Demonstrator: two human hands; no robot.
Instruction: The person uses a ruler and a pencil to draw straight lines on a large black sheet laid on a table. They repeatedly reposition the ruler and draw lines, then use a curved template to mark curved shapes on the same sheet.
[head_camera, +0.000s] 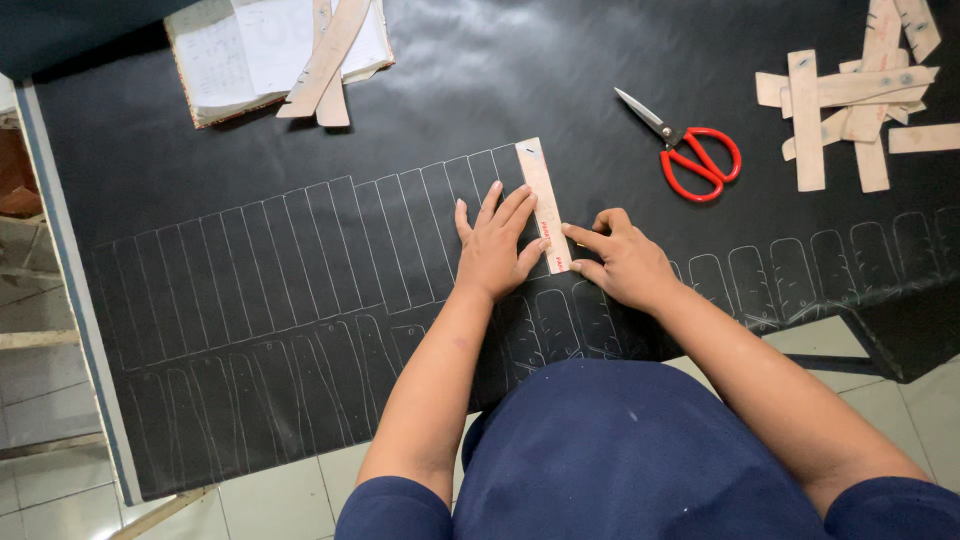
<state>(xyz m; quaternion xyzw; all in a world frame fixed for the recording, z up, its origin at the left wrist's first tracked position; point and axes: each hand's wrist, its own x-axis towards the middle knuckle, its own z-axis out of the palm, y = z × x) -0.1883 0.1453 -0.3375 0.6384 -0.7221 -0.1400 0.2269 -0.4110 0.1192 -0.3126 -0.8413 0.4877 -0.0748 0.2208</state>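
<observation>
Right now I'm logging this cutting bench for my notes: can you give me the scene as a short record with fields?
surface: black sheet with white traced strip outlines
left hand: pressed flat on tan template strip
right hand: at the strip's lower right edge; any marker hidden
scissors: red-handled, lying untouched, upper right
spare strips: piled far right
notebook: open, top left

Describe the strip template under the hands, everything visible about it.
The strip template is a narrow, flat, pale tan piece, cardboard-like, with a small hole near its far end and red marks near its near end. It lies slightly slanted on the black sheet, beside the last traced white outline. The left hand presses its left edge; the right hand fingertips touch its near right edge.
</observation>
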